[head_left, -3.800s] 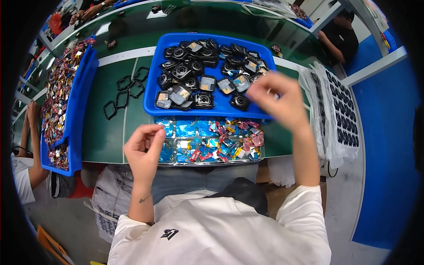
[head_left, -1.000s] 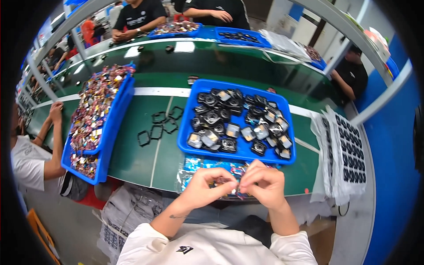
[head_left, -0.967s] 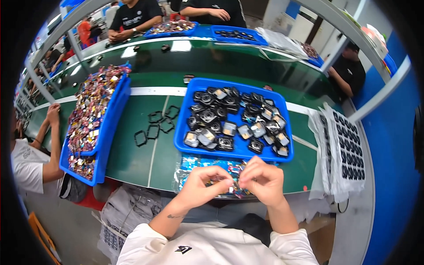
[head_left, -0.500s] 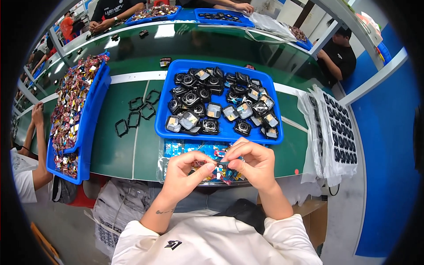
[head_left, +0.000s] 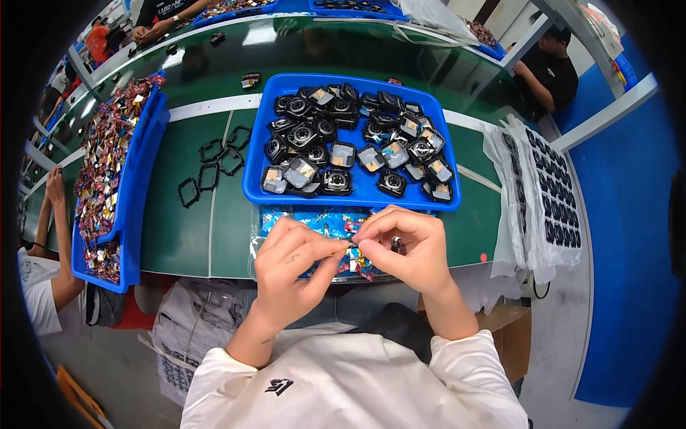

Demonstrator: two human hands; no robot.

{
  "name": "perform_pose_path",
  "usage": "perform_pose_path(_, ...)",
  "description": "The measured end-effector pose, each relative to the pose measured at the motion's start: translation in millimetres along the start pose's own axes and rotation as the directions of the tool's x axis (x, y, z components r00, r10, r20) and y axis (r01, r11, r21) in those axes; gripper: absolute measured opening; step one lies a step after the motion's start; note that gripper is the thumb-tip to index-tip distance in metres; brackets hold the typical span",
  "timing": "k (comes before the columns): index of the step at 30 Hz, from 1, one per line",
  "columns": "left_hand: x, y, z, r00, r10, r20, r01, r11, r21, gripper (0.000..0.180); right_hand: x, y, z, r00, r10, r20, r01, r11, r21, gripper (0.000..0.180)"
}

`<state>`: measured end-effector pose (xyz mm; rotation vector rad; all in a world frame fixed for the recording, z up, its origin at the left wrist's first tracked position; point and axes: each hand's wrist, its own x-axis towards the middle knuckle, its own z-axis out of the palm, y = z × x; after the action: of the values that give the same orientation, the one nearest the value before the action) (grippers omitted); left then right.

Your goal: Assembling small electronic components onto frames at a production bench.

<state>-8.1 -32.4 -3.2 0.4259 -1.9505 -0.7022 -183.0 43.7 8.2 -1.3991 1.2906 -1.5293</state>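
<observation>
Over the front edge of the green bench, my left hand and my right hand meet fingertip to fingertip in a pinch. Whatever lies between the fingertips is tiny and mostly hidden. A small dark electronic part shows in the curl of my right hand. Below both hands lies a clear bag-like sheet with a blue pattern, with several small red and yellow circuit pieces on it. Just beyond sits a blue tray of black watch cases, some with their backs up and some with pale inner faces showing.
At left stands a long blue bin heaped with small circuit assemblies. Several black frames lie beside it. Stacked sheets of black parts are at right. Co-workers sit around the line; a metal post slants at right.
The view has tilted, so the bench sits higher. My left hand has turned, its back now showing, and the reddish piece seen by its fingers is hidden. Both hands stay pinched together.
</observation>
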Motion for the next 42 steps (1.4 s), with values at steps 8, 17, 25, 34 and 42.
perform_pose_path(8,-4.8,-1.6,2.7,0.96,0.281,-0.018,-0.269,0.934,0.234,0.035,-3.8,1.2,6.2,0.992,0.065,-0.106,-0.051,0.991,0.127,0.002)
perform_pose_path(17,-6.1,3.2,0.3,0.975,0.147,-0.168,-0.143,0.989,0.039,0.038,2.1,-4.9,5.6,0.95,-0.18,-0.255,0.044,0.886,-0.461,0.007)
perform_pose_path(25,-7.3,9.4,-6.5,0.937,0.324,-0.128,-0.305,0.941,0.149,0.033,-9.6,-24.5,12.1,0.97,-0.122,-0.208,0.073,0.971,-0.227,0.004)
perform_pose_path(34,-13.5,13.3,-8.1,0.909,0.409,-0.078,-0.381,0.893,0.241,0.021,-26.8,-22.6,13.7,0.998,0.037,0.044,-0.041,0.995,0.095,0.021)
perform_pose_path(42,-7.6,14.9,-1.8,0.929,0.351,-0.118,-0.334,0.932,0.141,0.031,-24.3,-16.5,16.0,0.994,-0.112,0.007,0.108,0.969,0.221,0.024)
